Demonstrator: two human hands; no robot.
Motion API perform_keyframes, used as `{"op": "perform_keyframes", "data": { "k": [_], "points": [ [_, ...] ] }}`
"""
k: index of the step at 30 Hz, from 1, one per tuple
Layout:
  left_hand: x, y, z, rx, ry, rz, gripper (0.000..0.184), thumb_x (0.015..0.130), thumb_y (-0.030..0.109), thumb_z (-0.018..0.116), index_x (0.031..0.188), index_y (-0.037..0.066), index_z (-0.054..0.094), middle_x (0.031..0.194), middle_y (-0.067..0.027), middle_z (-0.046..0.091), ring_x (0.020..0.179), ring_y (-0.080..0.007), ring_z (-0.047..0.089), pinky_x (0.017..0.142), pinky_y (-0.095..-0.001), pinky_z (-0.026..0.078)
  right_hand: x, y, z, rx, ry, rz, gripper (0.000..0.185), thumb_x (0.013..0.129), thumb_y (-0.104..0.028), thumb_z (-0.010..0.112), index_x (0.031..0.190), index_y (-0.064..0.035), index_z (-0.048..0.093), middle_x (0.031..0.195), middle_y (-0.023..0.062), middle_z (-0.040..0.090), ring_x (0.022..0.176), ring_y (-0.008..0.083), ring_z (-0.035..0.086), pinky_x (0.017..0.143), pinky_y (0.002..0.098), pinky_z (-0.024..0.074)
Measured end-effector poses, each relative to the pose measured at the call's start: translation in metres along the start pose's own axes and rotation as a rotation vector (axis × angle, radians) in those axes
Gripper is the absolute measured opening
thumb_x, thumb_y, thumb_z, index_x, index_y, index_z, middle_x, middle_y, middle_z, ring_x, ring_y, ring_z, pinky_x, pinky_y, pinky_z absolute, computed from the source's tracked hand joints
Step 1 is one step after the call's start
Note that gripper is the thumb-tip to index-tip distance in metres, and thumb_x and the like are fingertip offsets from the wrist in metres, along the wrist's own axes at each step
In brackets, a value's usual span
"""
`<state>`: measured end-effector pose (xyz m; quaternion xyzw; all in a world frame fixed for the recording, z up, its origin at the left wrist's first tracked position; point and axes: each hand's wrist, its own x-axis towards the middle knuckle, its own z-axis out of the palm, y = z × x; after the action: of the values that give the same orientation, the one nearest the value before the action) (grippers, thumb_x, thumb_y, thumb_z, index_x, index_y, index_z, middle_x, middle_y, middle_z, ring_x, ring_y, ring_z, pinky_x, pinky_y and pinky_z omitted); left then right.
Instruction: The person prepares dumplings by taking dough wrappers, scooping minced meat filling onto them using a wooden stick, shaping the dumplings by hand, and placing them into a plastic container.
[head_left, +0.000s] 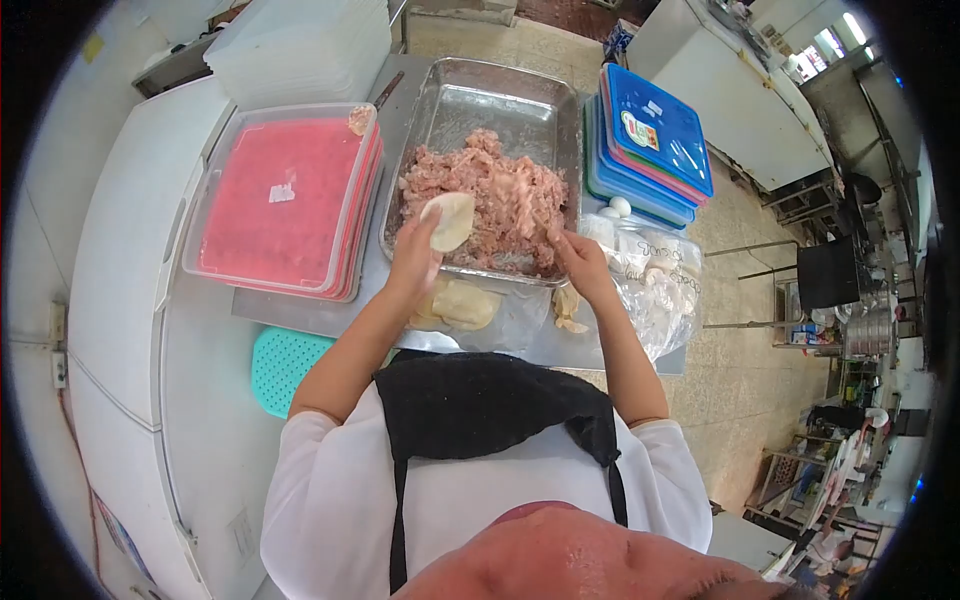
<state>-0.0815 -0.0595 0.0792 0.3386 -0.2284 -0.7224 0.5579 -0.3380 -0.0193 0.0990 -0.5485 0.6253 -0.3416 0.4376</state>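
My left hand (413,255) holds a thin round dough wrapper (453,222) by its edge, over the near left side of a deep metal pan (500,105). Ground raw meat (490,190) is heaped in the near part of that pan. At the pan's near right corner is my right hand (583,262), fingers drawn together at the edge of the meat; whatever they grip is too small to make out. More dough wrappers (458,304) lie in front of the pan on clear plastic. A crumpled piece of dough (570,311) lies below my right wrist.
Stacked pink containers (275,215) stand left, a dark-handled utensil (390,88) behind them. Blue-lidded containers (655,130), two white eggs (619,206) and a marked plastic bag (655,280) are on the right. Below the table edge is a turquoise perforated stool (285,368).
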Motion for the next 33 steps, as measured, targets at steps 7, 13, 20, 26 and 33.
{"op": "perform_keyframes", "data": {
  "k": [7, 13, 20, 26, 33],
  "points": [
    [0.032, 0.003, 0.052, -0.387, -0.09, -0.1, 0.043, 0.099, 0.03, 0.047, 0.127, -0.002, 0.047, 0.123, -0.0155, 0.056, 0.113, -0.0254, 0.056, 0.098, -0.0378, 0.046, 0.011, -0.026, 0.027, 0.2, 0.032, -0.171, 0.031, 0.098, -0.027, 0.053, 0.11, -0.0019, 0.067, 0.071, -0.0046, 0.051, 0.058, 0.0052, 0.043, 0.052, 0.0211, 0.0341],
    [0.045, 0.024, 0.039, -0.46, -0.079, -0.021, 0.063, 0.097, 0.053, 0.036, 0.131, 0.0, 0.042, 0.129, -0.0176, 0.052, 0.119, -0.031, 0.05, 0.102, -0.0499, 0.039, -0.007, -0.034, 0.005, -0.732, 0.023, -0.381, 0.029, 0.091, -0.019, 0.057, 0.117, -0.007, 0.062, 0.088, 0.0176, 0.064, 0.083, 0.037, 0.063, 0.07, 0.0448, 0.0503],
    [0.031, 0.028, 0.056, -0.419, 0.015, -0.057, 0.066, 0.093, 0.06, 0.042, 0.123, 0.002, 0.05, 0.123, -0.0176, 0.054, 0.115, -0.0328, 0.052, 0.099, -0.0542, 0.04, -0.004, -0.048, 0.008, -0.862, 0.039, -0.484, 0.029, 0.089, -0.014, 0.057, 0.116, -0.0056, 0.059, 0.088, 0.0187, 0.061, 0.077, 0.0393, 0.062, 0.065, 0.0466, 0.0506],
    [0.032, 0.034, 0.06, -0.423, 0.035, -0.045, 0.066, 0.089, 0.053, 0.055, 0.125, -0.003, 0.048, 0.124, -0.0148, 0.052, 0.112, -0.0312, 0.052, 0.099, -0.0498, 0.042, -0.016, -0.077, 0.014, -0.822, 0.073, -0.616, 0.03, 0.089, -0.014, 0.057, 0.117, -0.0031, 0.057, 0.088, 0.0178, 0.06, 0.079, 0.0374, 0.061, 0.064, 0.0441, 0.0497],
    [0.015, 0.046, 0.052, 0.02, -0.332, 0.055, 0.053, 0.08, 0.013, 0.067, 0.129, 0.004, 0.047, 0.129, -0.0149, 0.05, 0.123, -0.0314, 0.048, 0.104, -0.0464, 0.04, -0.001, -0.062, -0.029, -0.177, -0.126, -0.323, 0.034, 0.098, -0.025, 0.052, 0.118, 0.001, 0.061, 0.067, -0.001, 0.05, 0.066, 0.0101, 0.051, 0.057, 0.026, 0.042]
  ]
}}
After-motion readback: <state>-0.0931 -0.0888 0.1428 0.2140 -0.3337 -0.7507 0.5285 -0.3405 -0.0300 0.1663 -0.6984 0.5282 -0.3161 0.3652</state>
